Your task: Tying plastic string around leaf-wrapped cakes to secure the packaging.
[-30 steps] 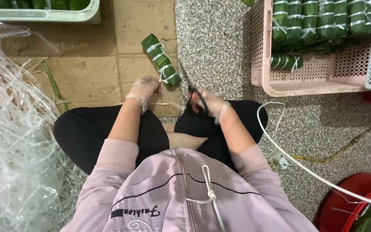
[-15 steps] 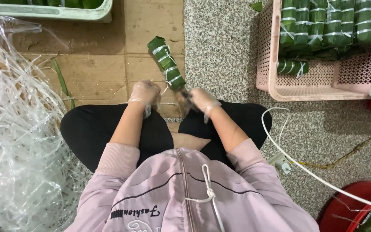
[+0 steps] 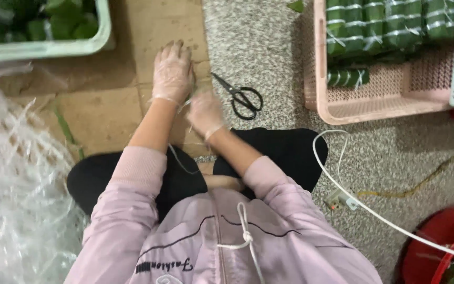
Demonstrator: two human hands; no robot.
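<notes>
The left hand (image 3: 172, 71) lies flat and open on the cardboard (image 3: 106, 113), left of the scissors (image 3: 243, 97). The right hand (image 3: 205, 113) sits nearer the scissors, loosely curled around a thin string (image 3: 177, 158); whether it pinches the string I cannot tell. The scissors lie untouched just right of both hands.

Even soft light, faint shadows, slight blur.
</notes>
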